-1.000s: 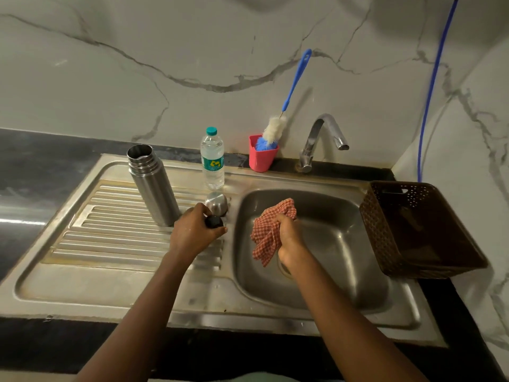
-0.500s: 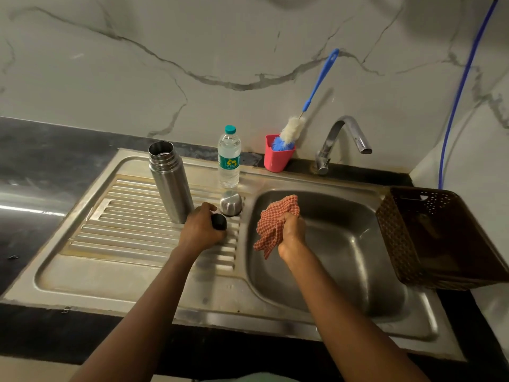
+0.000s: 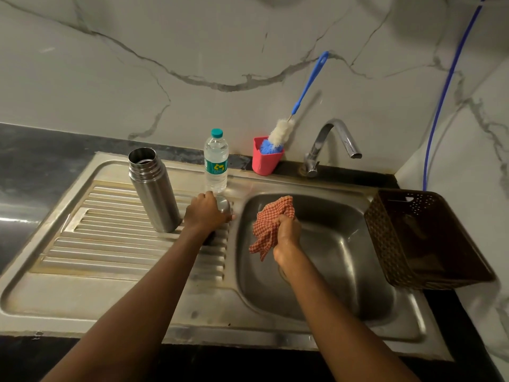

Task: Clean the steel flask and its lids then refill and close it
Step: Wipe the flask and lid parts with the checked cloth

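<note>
**Head view: bringing the steel cap to the cloth**

The left hand lies over the steel cap on the ribbed drainboard. Its fingers are curled round the cap, just beside the sink basin. The right hand is above the basin and grips a bunched checked cloth in a closed fist. The steel flask stands upright and open on the drainboard, just left of the left hand. A dark shape lies under the left wrist; I cannot tell if it is the inner lid.

The step in hand seems to be the wiping of the cap. To do it well, I think the left hand should lift the cap straight up and not slide it. The flask and the water bottle stand very near, and a push could tip them. Then the cap should come over the basin, so that drops fall there. The cloth is crumpled, so it is better to open a flat part of it. That part can be pressed inside the cap while the cap turns against it, and then go round the rim and the outside.
</note>
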